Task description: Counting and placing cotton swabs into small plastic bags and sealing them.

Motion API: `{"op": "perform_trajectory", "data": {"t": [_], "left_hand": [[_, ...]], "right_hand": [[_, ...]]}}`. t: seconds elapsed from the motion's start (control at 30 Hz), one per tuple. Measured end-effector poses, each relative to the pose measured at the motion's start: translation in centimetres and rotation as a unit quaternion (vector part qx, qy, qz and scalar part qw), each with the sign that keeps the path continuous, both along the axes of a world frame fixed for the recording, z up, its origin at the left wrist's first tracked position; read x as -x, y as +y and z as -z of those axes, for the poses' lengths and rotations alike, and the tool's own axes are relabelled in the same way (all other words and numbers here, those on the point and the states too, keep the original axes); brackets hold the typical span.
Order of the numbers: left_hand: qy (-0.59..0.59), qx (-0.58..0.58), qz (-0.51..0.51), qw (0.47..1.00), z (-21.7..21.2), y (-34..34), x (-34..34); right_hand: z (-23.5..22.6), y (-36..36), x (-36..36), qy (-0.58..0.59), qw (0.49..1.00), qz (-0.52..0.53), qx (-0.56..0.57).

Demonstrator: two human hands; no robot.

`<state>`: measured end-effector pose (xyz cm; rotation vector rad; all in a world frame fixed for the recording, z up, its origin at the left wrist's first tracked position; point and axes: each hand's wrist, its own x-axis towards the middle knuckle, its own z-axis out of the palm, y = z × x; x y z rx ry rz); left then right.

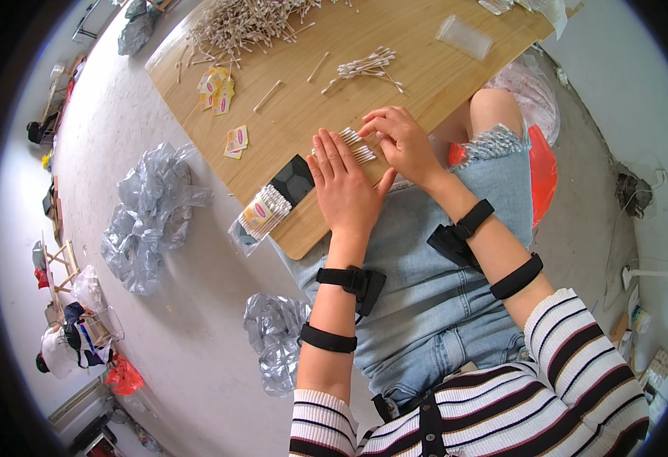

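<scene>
Swabs point(362, 152), bulb-tipped, beside left hand point(344, 186)

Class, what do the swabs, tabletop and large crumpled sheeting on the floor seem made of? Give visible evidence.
Swabs: probably cotton tips, matt white and rounded; stick material unclear.
Tabletop: wood or wood-look laminate, smooth, showing tan grain.
Crumpled sheeting: likely thin plastic, glossy, from its translucent folds and highlights.

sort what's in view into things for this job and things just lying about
Likely part of the job:
- swab row by left hand and right hand
- swab pile
- yellow cards
- swab pack
- clear case

Probably just lying about:
- crumpled grey plastic
- red bag, far left
</scene>
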<state>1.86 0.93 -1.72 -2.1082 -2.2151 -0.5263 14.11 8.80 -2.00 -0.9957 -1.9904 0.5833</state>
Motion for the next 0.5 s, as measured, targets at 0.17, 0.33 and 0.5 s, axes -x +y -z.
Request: {"op": "perform_trajectory", "data": {"t": [0.17,0.33,0.5], "left_hand": [[-0.005,-0.001,0.001,1.0,0.02,0.03,-0.02],[-0.01,-0.009,0.004,1.0,0.13,0.0,0.07],[-0.012,-0.008,0.005,1.0,0.06,0.02,0.01]], "right_hand": [[0.03,0.0,0.15,-0.004,1.0,0.013,-0.006],[0.01,0.03,-0.05,-0.018,1.0,0.002,-0.004],[-0.13,0.01,0.1,-0.016,1.0,0.008,0.002]]}}
